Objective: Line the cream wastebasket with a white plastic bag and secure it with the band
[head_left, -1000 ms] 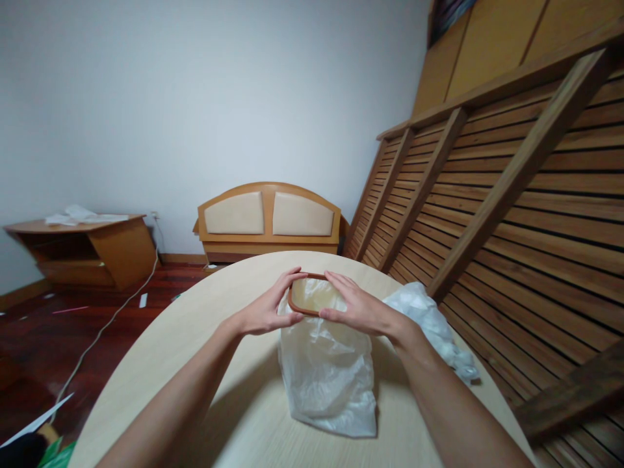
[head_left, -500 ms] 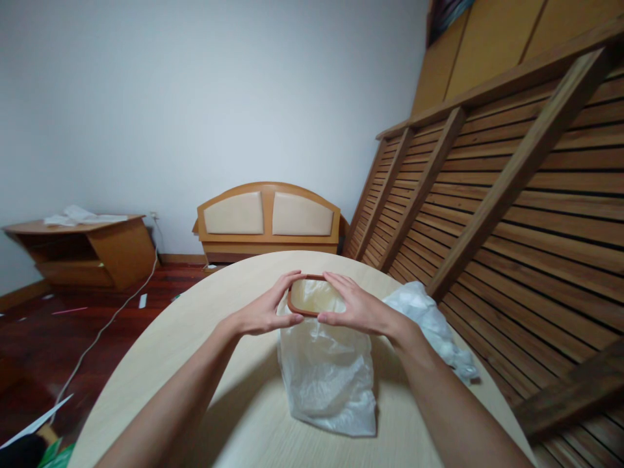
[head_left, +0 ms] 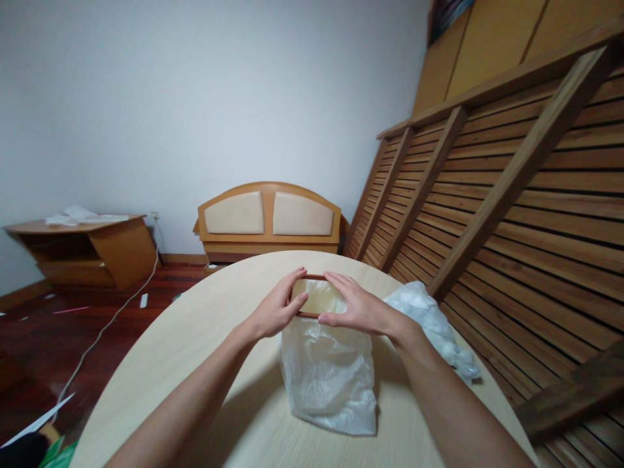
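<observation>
Between my two hands is a rounded-rectangular container with a brown rim and a pale yellowish, shiny inside. My left hand grips its left side, thumb laid over the near left corner. On the right side my right hand holds the rim, fingers at the far edge and thumb at the near edge. A crumpled, translucent white plastic bag spreads from under the container toward me on the table. Whether the bag is attached to the container I cannot tell.
Everything lies on a round pale wooden table. Another white plastic bag, bunched up, sits at its right edge. Slatted wooden panels lean close on the right. A headboard stands behind, and a low cabinet at left.
My left hand has shifted slightly right, its thumb moving up from the near edge onto the container's left corner. My right hand and the bag stay almost still.
</observation>
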`<state>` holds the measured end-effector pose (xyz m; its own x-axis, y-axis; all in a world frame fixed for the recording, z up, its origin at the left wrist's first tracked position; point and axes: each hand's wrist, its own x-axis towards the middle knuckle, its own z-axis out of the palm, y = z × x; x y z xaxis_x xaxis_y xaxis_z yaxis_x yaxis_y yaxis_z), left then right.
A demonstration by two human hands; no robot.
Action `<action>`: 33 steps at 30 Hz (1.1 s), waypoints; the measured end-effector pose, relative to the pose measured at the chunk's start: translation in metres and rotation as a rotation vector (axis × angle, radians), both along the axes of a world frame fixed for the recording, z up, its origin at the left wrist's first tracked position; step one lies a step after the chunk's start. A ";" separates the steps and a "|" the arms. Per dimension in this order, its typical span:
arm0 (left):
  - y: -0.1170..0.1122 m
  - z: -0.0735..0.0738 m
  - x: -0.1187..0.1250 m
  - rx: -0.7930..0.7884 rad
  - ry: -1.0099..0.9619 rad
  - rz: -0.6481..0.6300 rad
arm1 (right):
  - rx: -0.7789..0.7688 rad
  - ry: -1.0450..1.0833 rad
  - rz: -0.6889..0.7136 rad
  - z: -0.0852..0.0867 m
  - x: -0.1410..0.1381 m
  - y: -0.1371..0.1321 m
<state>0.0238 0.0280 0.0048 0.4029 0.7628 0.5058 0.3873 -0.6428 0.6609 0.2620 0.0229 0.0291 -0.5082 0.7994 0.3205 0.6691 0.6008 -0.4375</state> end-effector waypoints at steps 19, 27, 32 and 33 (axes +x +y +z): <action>-0.001 0.002 -0.003 0.042 0.062 -0.025 | 0.015 0.001 0.007 0.002 -0.001 0.000; -0.003 0.005 -0.002 0.024 0.052 -0.048 | 0.001 0.020 0.019 0.003 -0.003 -0.001; -0.001 0.003 -0.006 -0.026 0.052 -0.104 | -0.001 0.029 0.015 0.000 -0.002 0.000; 0.000 0.002 -0.007 -0.024 0.048 -0.114 | 0.010 0.028 0.015 0.000 -0.002 0.000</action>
<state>0.0169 0.0279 0.0065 0.5111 0.7225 0.4656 0.3447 -0.6685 0.6590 0.2603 0.0234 0.0289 -0.5111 0.7885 0.3422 0.6475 0.6150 -0.4500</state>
